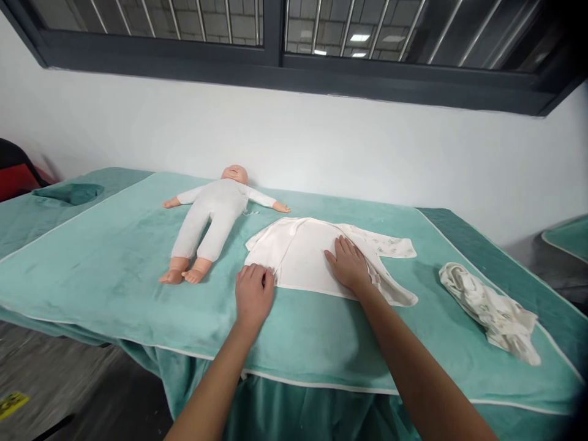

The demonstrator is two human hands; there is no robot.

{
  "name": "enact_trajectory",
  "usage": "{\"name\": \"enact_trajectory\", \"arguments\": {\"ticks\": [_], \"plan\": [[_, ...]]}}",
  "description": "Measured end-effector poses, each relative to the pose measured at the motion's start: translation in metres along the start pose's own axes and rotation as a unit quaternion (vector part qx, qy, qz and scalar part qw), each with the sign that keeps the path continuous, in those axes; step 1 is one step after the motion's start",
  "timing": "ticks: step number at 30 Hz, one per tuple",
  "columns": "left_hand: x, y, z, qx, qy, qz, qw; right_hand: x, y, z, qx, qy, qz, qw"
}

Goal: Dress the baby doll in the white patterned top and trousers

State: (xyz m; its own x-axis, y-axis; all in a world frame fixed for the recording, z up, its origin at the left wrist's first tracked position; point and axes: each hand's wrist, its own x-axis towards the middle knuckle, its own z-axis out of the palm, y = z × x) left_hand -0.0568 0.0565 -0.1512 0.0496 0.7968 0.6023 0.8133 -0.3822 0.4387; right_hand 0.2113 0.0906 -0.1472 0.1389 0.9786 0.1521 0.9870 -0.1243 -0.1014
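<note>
A white baby shirt (pixel 312 257) lies spread on the green bed cover, one printed sleeve reaching right. My right hand (pixel 348 263) rests flat on the shirt, fingers stretched out. At the shirt's lower left edge, my left hand (pixel 254 291) is closed with its fingers curled on the cloth; the fingertips are partly hidden. Left of the shirt, a baby doll (pixel 214 211) in white lies on its back, arms spread and bare feet towards me. Neither hand touches the doll.
A crumpled white printed garment (pixel 489 312) lies at the right. The green cover (pixel 114 263) drapes over the table's front edge. Behind stands a white wall (pixel 367 153) under a dark window frame (pixel 275 70). Something red and black (pixel 18 174) is at the far left.
</note>
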Motion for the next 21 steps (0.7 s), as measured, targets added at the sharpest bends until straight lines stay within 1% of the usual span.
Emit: {"name": "enact_trajectory", "arguments": {"ticks": [3,6,7,9,11,12,14,15,16,17,18,20,21], "plan": [[-0.002,0.001,-0.004,-0.054,0.020,-0.016,0.998,-0.014,-0.004,-0.003,-0.005,-0.005,-0.005,1.000],[-0.002,-0.001,-0.019,-0.118,0.042,-0.034,0.992,-0.038,-0.007,-0.001,0.008,-0.006,-0.033,0.999],[-0.001,-0.003,-0.028,-0.131,0.048,-0.031,0.990,-0.046,-0.008,0.001,0.020,-0.003,-0.053,0.998],[0.005,-0.010,-0.051,-0.132,0.061,-0.008,0.989,-0.061,-0.010,0.003,0.061,0.001,-0.088,0.994],[0.015,-0.021,-0.080,-0.097,0.079,0.011,0.992,-0.068,-0.018,-0.001,0.131,-0.008,-0.104,0.986],[0.022,-0.030,-0.095,-0.074,0.092,0.005,0.993,-0.066,-0.026,-0.005,0.176,-0.017,-0.100,0.979],[0.037,-0.054,-0.120,-0.049,0.114,-0.031,0.992,-0.052,-0.049,-0.017,0.265,-0.039,-0.080,0.960],[0.044,-0.069,-0.130,-0.036,0.123,-0.062,0.990,-0.039,-0.065,-0.024,0.299,-0.045,-0.071,0.951],[0.050,-0.086,-0.137,-0.027,0.117,-0.098,0.988,-0.023,-0.083,-0.030,0.320,-0.051,-0.072,0.943],[0.056,-0.104,-0.141,-0.027,0.099,-0.137,0.985,-0.003,-0.104,-0.035,0.333,-0.054,-0.079,0.938],[0.060,-0.122,-0.142,-0.039,0.068,-0.176,0.981,0.019,-0.125,-0.038,0.339,-0.053,-0.091,0.935],[0.067,-0.155,-0.136,-0.088,-0.015,-0.238,0.967,0.068,-0.166,-0.038,0.338,-0.031,-0.119,0.933],[0.070,-0.168,-0.129,-0.116,-0.054,-0.256,0.958,0.094,-0.186,-0.035,0.327,-0.018,-0.122,0.937]]}}
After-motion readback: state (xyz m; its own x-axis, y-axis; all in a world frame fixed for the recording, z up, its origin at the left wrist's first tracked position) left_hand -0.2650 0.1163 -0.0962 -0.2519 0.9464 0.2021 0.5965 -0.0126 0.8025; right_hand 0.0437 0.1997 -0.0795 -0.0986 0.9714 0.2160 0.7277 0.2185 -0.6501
